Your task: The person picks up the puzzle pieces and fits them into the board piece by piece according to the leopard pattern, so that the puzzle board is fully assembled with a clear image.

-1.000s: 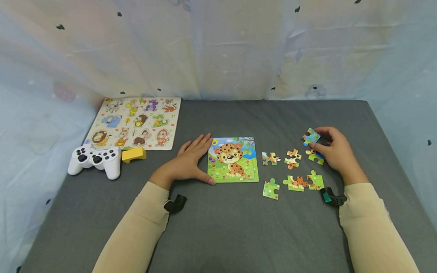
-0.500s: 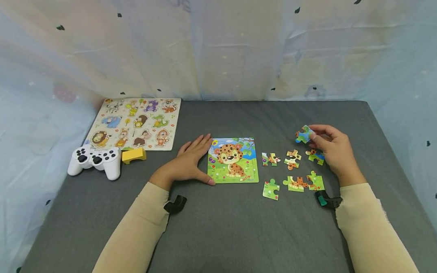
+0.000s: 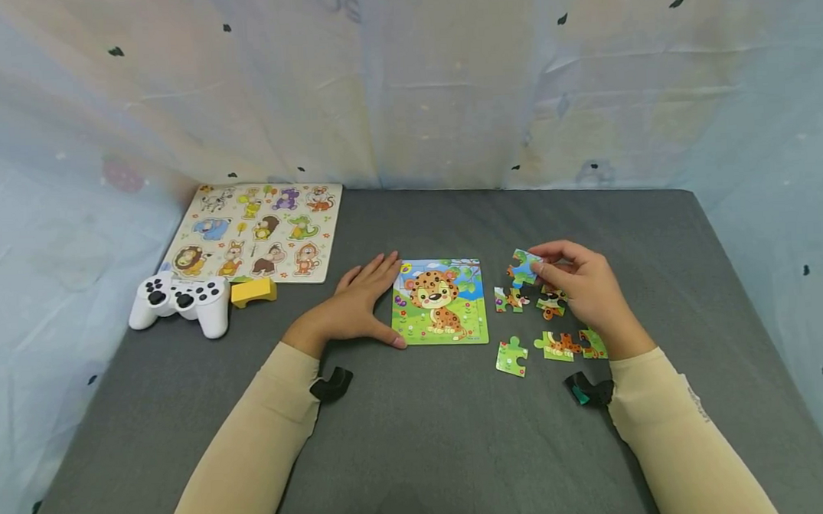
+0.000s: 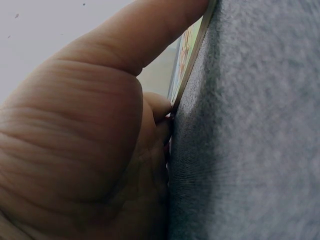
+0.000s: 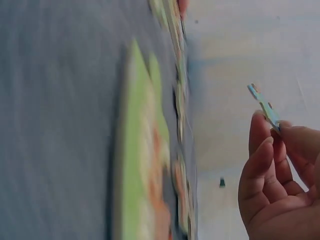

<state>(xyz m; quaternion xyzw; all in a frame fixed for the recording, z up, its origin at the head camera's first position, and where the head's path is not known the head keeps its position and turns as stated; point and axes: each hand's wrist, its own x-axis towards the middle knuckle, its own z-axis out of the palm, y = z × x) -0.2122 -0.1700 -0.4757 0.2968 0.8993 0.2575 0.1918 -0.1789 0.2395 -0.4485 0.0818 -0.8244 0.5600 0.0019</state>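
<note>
My left hand (image 3: 351,305) lies with fingers spread at the left side of a leopard puzzle board (image 3: 437,302). The left wrist view shows the thumb (image 4: 150,35) at the board's edge. Between thumb and fingertips, my right hand (image 3: 589,295) pinches a blue-green puzzle piece (image 3: 525,268), up off the table in the right wrist view. Loose pieces lie right of the board: a purple-and-green one (image 3: 508,299), a leopard-face piece (image 3: 550,304) partly behind the right hand, a green corner (image 3: 511,357), and two orange-and-green ones along the front row. The right hand hides another piece.
At the back left a board of animal pictures (image 3: 255,233) lies on the grey cloth. In front of it are a white game controller (image 3: 179,302) and a yellow block (image 3: 253,291). A pale sheet (image 3: 432,87) hangs behind the table.
My right hand has lifted the blue-green piece from the far right and carried it left, over the loose pieces toward the board. The left hand has stayed in place.
</note>
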